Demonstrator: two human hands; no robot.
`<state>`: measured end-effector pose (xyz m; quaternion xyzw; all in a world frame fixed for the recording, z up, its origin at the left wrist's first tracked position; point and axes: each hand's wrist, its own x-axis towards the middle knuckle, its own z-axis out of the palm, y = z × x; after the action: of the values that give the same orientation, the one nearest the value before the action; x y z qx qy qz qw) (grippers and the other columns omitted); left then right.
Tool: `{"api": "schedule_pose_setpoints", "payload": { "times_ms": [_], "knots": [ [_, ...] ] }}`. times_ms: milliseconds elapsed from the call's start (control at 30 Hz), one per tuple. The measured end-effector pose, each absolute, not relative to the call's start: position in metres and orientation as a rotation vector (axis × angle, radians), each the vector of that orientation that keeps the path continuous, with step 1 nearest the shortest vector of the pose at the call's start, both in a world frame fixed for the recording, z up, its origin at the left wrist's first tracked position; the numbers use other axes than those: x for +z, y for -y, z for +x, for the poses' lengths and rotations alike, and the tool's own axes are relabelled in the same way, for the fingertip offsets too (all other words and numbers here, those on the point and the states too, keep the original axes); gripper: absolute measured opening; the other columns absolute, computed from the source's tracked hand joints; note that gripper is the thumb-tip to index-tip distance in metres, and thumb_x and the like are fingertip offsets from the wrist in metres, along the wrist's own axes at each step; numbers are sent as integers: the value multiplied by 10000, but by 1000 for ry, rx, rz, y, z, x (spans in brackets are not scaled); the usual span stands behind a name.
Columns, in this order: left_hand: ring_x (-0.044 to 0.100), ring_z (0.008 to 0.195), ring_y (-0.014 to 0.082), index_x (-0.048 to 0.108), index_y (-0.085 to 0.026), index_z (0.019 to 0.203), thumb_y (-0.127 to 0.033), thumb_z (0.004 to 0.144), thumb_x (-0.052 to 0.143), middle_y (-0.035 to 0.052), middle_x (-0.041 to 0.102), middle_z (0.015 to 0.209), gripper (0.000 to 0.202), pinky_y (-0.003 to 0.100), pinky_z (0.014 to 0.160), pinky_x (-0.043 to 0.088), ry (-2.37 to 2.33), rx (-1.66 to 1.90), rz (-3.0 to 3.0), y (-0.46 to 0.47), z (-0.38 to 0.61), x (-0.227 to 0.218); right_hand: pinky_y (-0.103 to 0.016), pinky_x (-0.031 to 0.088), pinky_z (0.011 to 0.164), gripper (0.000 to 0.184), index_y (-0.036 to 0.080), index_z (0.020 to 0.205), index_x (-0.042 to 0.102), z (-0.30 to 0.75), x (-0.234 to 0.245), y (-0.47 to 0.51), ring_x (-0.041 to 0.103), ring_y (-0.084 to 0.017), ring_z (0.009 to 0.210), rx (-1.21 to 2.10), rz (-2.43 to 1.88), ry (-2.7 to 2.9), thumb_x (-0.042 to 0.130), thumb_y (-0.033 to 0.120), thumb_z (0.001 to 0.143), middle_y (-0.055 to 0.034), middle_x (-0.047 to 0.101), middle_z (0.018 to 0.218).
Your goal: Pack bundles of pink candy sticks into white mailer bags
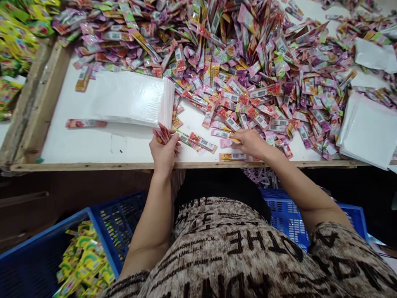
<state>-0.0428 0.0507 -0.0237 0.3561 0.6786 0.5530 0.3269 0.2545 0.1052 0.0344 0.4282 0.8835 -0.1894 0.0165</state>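
My left hand [163, 152] is closed around a bunch of narrow sachets [164, 135], held upright near the table's front edge. To the right, my right hand [249, 142] has its fingers pinched at a yellow-orange sachet [236, 141] by the front of the pile. Loose sachets with barcodes, such as a red one [203, 142], lie on the white tabletop between my hands. Another yellow sachet [233, 157] rests just below my right hand. Behind my left hand lies a stack of white plastic bags [130, 97].
A large heap of sachets [217, 41] covers the table's back. More white bags [369, 128] lie at the right. A wooden rail [40, 103] borders the left side, with yellow-green packets [23, 41] beyond. Below stand blue crates [89, 231], one holding yellow packets [85, 258].
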Motion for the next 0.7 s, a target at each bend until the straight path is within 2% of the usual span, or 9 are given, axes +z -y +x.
{"api": "schedule_pose_setpoints", "payload": {
  "times_ms": [133,233,300,367,500,600,700],
  "knots": [
    [598,543,116,672,-164,921,-345,704,753,1,653,693,293,215,466,460,-1721,1480,879,-50,-42,-20,-305,388,729,192,150,1045,671,245,26,-97,598,-237,923,-500,1428,-2700,639,222,869,-122,650,1081],
    [588,514,112,685,-160,919,-343,684,767,-7,653,663,309,195,412,408,-1734,1447,882,-50,-40,-19,-304,376,697,137,154,964,667,243,27,-98,587,-232,902,-501,1394,-2722,568,172,872,-124,641,1053],
    [587,512,114,688,-156,918,-342,683,768,-5,654,663,310,193,400,396,-1730,1450,882,-50,-39,-19,-305,384,705,68,163,849,639,243,28,-101,578,-226,871,-648,1443,-2762,572,177,847,-103,639,957],
    [590,516,117,689,-154,917,-339,687,765,-3,659,672,306,199,406,405,-1712,1466,876,-49,-40,-18,-311,414,727,62,177,803,600,244,30,-107,577,-218,837,-924,1666,-2760,618,234,820,-74,632,888],
    [590,516,114,686,-153,904,-323,690,762,-5,663,668,283,207,439,432,-1683,1488,874,-49,-41,-16,-341,499,696,259,217,946,565,241,32,-123,624,-213,766,-1843,2153,-2323,709,342,770,-22,648,810],
    [591,514,112,690,-151,894,-313,689,766,-7,661,657,272,208,458,445,-1684,1503,867,-49,-40,-15,-336,524,583,402,241,916,508,238,35,-129,652,-216,670,-2501,2080,-1714,811,345,674,2,635,710],
    [585,509,115,697,-154,903,-319,698,763,-7,656,647,271,207,437,426,-1697,1493,865,-49,-40,-15,-308,509,495,443,232,880,503,237,40,-130,651,-213,624,-2736,1873,-1418,842,381,637,-12,644,684]
  ]
}}
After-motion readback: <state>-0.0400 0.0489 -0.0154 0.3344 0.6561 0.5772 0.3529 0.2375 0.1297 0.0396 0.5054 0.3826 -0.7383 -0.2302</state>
